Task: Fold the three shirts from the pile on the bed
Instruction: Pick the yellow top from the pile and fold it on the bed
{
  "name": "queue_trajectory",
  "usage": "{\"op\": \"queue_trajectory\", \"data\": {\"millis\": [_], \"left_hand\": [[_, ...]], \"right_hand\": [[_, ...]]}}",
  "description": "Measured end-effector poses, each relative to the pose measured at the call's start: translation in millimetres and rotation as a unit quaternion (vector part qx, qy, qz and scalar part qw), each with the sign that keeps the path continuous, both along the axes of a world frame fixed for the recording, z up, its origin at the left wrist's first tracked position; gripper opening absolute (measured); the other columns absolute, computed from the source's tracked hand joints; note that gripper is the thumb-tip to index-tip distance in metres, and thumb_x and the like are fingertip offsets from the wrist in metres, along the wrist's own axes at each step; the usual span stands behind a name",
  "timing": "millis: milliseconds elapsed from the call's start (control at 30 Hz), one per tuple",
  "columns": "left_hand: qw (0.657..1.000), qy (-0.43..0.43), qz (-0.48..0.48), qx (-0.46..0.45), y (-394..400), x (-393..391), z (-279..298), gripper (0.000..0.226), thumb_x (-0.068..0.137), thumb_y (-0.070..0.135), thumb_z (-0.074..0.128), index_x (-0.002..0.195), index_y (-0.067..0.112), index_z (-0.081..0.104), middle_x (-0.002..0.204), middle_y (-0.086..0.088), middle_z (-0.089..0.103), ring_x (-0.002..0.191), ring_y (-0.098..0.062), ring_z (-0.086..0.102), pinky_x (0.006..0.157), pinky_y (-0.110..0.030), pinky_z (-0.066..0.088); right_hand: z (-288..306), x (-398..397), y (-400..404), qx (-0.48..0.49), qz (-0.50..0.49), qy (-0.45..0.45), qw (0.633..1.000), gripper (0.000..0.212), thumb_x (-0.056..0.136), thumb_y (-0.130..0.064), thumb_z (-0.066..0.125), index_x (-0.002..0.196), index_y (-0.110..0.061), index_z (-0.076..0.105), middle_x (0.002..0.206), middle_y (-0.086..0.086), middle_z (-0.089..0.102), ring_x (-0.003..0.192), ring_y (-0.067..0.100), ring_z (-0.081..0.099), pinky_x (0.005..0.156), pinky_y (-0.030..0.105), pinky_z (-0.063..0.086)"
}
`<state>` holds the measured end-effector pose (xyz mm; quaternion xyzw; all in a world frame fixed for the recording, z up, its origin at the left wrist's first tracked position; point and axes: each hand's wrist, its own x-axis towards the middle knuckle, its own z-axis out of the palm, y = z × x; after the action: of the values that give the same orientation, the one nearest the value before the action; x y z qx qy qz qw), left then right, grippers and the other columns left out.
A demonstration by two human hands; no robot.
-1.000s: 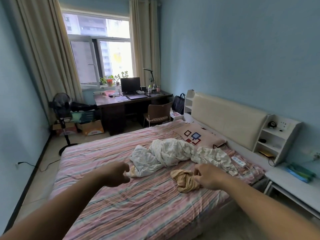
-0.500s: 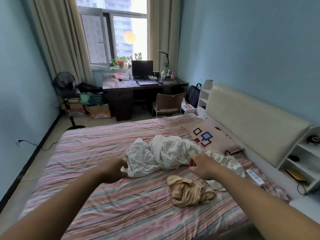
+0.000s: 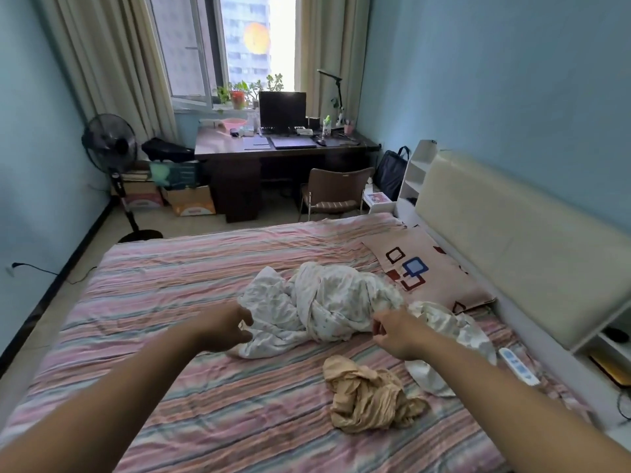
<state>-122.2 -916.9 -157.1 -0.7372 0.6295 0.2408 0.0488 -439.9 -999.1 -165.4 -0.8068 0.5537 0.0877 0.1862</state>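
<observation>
White shirt [image 3: 317, 302]: lay bunched up on the bed [image 3: 177, 278].
Left hand [image 3: 222, 327]: pinched the white shirt's left edge.
Right hand [image 3: 397, 332]: pinched its right edge.
Tan shirt [image 3: 368, 396]: lay just in front.

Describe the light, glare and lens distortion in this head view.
Head view: daylight floods in through the window, blown out white with an orange flare spot; the room is dimmer and blue-tinted. Wide-angle bending curves the cream padded headboard and stretches both forearms. The crumpled white printed shirt is evenly lit and slightly soft.

The right forearm hides part of the cream shirt [image 3: 440, 315].
</observation>
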Motion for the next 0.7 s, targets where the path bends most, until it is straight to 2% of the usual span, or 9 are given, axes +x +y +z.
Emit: {"op": "queue_trajectory", "data": {"millis": [100, 267, 433, 600, 700], "left_hand": [[0.999, -0.026, -0.028, -0.001, -29, 7, -14, 0.044, 0.093, 0.041, 0.059, 0.134, 0.026, 0.056, 0.135, -0.001, 0.059, 0.119, -0.020, 0.057, 0.094, -0.030, 0.046], [0.999, -0.016, -0.026, 0.010, -58, 15, -40, 0.045, 0.091, 0.043, 0.059, 0.133, 0.028, 0.058, 0.135, 0.001, 0.061, 0.119, -0.020, 0.058, 0.095, -0.032, 0.046], [1.000, -0.003, 0.009, 0.020, -79, 16, -64, 0.045, 0.092, 0.042, 0.058, 0.134, 0.025, 0.056, 0.139, 0.000, 0.057, 0.122, -0.022, 0.056, 0.096, -0.032, 0.045], [0.998, 0.015, 0.052, 0.043, -93, 3, -90, 0.048, 0.091, 0.048, 0.057, 0.134, 0.028, 0.056, 0.144, -0.002, 0.054, 0.126, -0.023, 0.054, 0.101, -0.037, 0.046], [0.995, 0.011, 0.079, 0.064, -104, -14, -110, 0.045, 0.092, 0.045, 0.055, 0.131, 0.022, 0.058, 0.143, -0.006, 0.054, 0.125, -0.026, 0.054, 0.099, -0.036, 0.047]], "right_hand": [[-12, 6, -20, 0.001, 0.017, 0.024, 1.000, 0.018, 0.095, -0.028, 0.055, 0.109, -0.019, 0.062, 0.112, 0.006, 0.065, 0.100, 0.024, 0.063, 0.089, 0.038, 0.055], [-29, 20, -50, 0.006, 0.038, 0.018, 0.999, 0.008, 0.096, -0.028, 0.055, 0.100, -0.024, 0.061, 0.102, -0.001, 0.061, 0.096, 0.020, 0.061, 0.086, 0.034, 0.054], [-52, 27, -80, 0.017, 0.069, 0.039, 0.997, 0.015, 0.096, -0.029, 0.054, 0.104, -0.022, 0.064, 0.105, 0.000, 0.060, 0.100, 0.021, 0.060, 0.088, 0.034, 0.051], [-82, 27, -117, 0.053, 0.103, 0.031, 0.993, 0.006, 0.094, -0.026, 0.054, 0.093, -0.024, 0.059, 0.093, 0.000, 0.058, 0.095, 0.023, 0.061, 0.078, 0.033, 0.049], [-108, 18, -139, 0.089, 0.106, 0.033, 0.990, 0.005, 0.093, -0.026, 0.054, 0.092, -0.022, 0.057, 0.096, 0.001, 0.059, 0.094, 0.024, 0.061, 0.076, 0.033, 0.049]]}}
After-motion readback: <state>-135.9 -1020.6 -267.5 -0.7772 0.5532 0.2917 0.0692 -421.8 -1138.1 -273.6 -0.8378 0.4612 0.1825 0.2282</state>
